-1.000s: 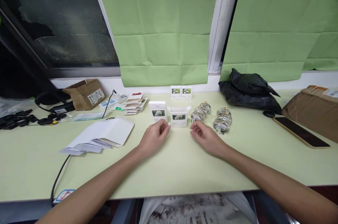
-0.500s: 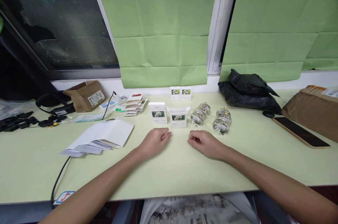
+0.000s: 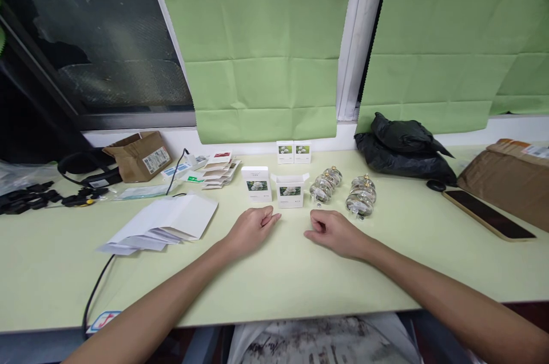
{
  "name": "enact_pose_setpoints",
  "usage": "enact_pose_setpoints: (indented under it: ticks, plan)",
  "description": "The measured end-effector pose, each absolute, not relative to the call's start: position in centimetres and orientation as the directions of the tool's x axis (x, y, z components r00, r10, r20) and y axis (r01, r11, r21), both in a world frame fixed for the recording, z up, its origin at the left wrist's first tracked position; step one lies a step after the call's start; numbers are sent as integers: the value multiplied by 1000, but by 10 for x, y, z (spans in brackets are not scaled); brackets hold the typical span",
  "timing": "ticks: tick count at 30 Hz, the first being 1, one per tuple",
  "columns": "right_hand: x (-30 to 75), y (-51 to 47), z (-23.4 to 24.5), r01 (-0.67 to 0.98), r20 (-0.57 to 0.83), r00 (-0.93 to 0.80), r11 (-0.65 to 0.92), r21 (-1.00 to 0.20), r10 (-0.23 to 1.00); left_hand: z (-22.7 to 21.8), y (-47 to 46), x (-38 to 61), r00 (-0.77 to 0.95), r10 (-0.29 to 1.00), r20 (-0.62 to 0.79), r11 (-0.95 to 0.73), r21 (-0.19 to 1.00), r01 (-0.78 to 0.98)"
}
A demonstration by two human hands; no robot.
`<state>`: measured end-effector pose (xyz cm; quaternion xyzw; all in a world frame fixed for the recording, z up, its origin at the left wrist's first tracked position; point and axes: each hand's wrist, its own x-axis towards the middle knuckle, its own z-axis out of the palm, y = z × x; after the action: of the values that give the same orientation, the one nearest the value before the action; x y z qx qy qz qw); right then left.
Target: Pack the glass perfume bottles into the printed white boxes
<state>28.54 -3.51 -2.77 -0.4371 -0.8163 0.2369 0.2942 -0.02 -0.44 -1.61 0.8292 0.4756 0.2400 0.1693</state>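
- This is an indoor desk space; home or office cannot be told.
- A pale yellow-green tabletop runs below a dark glass window.
- Green cloth curtains hang above its back edge.

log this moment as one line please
left hand: curled, no object visible | right hand: curled, no object visible | beyond hands: tall box, open box, both upright | right side: phone
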Motion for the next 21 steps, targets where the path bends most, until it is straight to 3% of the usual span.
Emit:
enact_pose_setpoints:
  ticks: [6,21]
  plan:
    - [288,-36,-23,485,394,-513,636,-600,763,-16,-5,-1,467,848,251,-527,489,695]
    - [287,-41,-16,420,431,-527,665,-617,732,-15,-5,0,465,851,243,-522,494,696]
